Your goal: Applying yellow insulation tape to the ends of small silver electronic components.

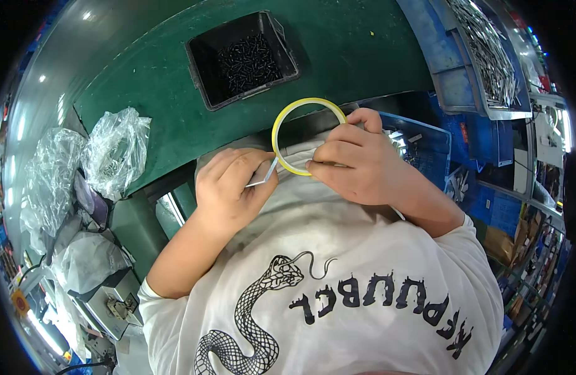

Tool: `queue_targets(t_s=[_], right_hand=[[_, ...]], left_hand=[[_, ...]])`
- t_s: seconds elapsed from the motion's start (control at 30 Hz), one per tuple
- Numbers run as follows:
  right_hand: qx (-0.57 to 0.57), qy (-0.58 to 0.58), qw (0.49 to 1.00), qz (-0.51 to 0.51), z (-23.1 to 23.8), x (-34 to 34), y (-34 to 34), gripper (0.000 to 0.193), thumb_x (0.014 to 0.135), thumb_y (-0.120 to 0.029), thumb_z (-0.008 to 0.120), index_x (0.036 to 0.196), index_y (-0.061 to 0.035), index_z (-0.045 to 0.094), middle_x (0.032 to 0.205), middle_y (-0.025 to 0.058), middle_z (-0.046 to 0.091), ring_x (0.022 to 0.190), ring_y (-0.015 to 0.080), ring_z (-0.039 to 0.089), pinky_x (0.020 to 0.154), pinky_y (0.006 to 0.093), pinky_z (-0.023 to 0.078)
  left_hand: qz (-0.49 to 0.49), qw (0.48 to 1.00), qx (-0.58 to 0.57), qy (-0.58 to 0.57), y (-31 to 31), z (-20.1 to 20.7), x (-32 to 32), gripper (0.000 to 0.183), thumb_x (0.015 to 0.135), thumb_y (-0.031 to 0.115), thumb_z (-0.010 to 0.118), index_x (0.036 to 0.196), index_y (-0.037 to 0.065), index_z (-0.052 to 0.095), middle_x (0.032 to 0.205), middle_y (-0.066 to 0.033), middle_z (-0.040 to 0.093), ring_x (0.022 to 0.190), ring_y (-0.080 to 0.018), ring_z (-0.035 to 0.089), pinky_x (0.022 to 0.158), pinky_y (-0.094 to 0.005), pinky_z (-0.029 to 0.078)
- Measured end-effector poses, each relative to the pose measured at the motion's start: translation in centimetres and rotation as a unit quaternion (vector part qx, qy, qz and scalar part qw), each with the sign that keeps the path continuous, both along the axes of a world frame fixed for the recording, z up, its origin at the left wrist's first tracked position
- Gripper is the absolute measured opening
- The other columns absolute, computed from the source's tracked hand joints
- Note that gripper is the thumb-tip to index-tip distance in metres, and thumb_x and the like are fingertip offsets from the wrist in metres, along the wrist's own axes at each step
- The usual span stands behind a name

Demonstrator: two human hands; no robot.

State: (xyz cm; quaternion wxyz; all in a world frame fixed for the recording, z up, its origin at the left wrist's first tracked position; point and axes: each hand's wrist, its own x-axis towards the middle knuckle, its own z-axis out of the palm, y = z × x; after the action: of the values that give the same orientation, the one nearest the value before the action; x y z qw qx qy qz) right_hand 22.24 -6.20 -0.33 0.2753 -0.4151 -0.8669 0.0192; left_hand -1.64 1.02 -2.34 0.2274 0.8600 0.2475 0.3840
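My right hand [360, 156] pinches the right side of a narrow roll of yellow tape [310, 101], which stands tilted up in front of my shirt, its open middle facing me. My left hand [235, 187] is closed, thumb against fingers, on a thin pale strip [271, 171]. The strip looks bent, and its upper end meets the lower left of the roll. Whether it is a piece of tape or a separate part cannot be made out. Part of it is hidden by the left fingers.
On the green table [156, 81] stands a black bin [206, 84] of small black parts. Clear plastic bags [116, 147] lie at the left. At right, a blue bin [456, 87] holds many thin metal pieces; a lower blue tray [435, 134] sits beside my right forearm.
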Motion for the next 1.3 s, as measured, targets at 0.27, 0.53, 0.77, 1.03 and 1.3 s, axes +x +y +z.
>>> queue_targets(t_s=[0.27, 0.53, 0.77, 1.03, 1.3], right_hand=[[0.002, 0.006, 1.0, 0.0, -0.7, -0.2, -0.3, 0.015, 0.071, -0.015, 0.076, 0.086, -0.0195, 0.073, 0.089, -0.0084, 0.061, 0.083, 0.0121, 0.058, 0.09, 0.0406, 0.036], [-0.003, 0.022, 1.0, -0.001, -0.9, -0.5, -0.7, 0.017, 0.07, -0.014, 0.075, 0.086, -0.0199, 0.073, 0.09, -0.0092, 0.061, 0.084, 0.0111, 0.059, 0.092, 0.0418, 0.035], [-0.004, 0.04, 0.999, -0.003, -0.7, -0.5, -0.8, 0.018, 0.068, -0.013, 0.077, 0.084, -0.0185, 0.072, 0.091, -0.0082, 0.062, 0.077, 0.0113, 0.06, 0.094, 0.0436, 0.035], [-0.035, 0.032, 0.997, -0.066, -0.4, -1.4, -0.8, 0.017, 0.067, -0.017, 0.08, 0.08, -0.0148, 0.07, 0.082, -0.0043, 0.062, 0.071, 0.0134, 0.059, 0.082, 0.0353, 0.042], [-0.088, 0.033, 0.989, -0.117, -1.2, -2.5, -1.0, 0.021, 0.073, -0.017, 0.078, 0.091, -0.0115, 0.069, 0.084, -0.002, 0.065, 0.075, 0.0139, 0.062, 0.072, 0.0318, 0.044]], left_hand=[[-0.031, 0.999, 0.016, 0.004, 0.5, -1.0, 0.0, 0.03, 0.062, 0.003, 0.079, 0.089, 0.004, 0.065, 0.082, -0.0096, 0.07, 0.068, -0.0269, 0.068, 0.061, -0.0347, 0.055], [-0.051, 0.997, 0.059, 0.004, 0.8, -1.3, -0.1, 0.033, 0.061, 0.006, 0.081, 0.088, 0.003, 0.063, 0.076, -0.0093, 0.066, 0.064, -0.026, 0.065, 0.058, -0.0346, 0.054], [-0.071, 0.996, 0.049, -0.001, 0.8, -1.1, -0.1, 0.03, 0.061, 0.002, 0.077, 0.086, 0.004, 0.06, 0.074, -0.0088, 0.064, 0.062, -0.0261, 0.064, 0.055, -0.0349, 0.053], [-0.065, 0.997, -0.029, -0.008, -0.1, -1.7, 0.4, 0.03, 0.058, 0.002, 0.074, 0.083, 0.005, 0.058, 0.072, -0.0083, 0.062, 0.06, -0.0271, 0.062, 0.055, -0.0347, 0.052], [-0.083, 0.978, -0.189, 0.01, -1.9, -1.5, 0.9, 0.025, 0.062, 0.001, 0.072, 0.083, 0.004, 0.058, 0.071, -0.0118, 0.061, 0.058, -0.0304, 0.059, 0.054, -0.0361, 0.049]])
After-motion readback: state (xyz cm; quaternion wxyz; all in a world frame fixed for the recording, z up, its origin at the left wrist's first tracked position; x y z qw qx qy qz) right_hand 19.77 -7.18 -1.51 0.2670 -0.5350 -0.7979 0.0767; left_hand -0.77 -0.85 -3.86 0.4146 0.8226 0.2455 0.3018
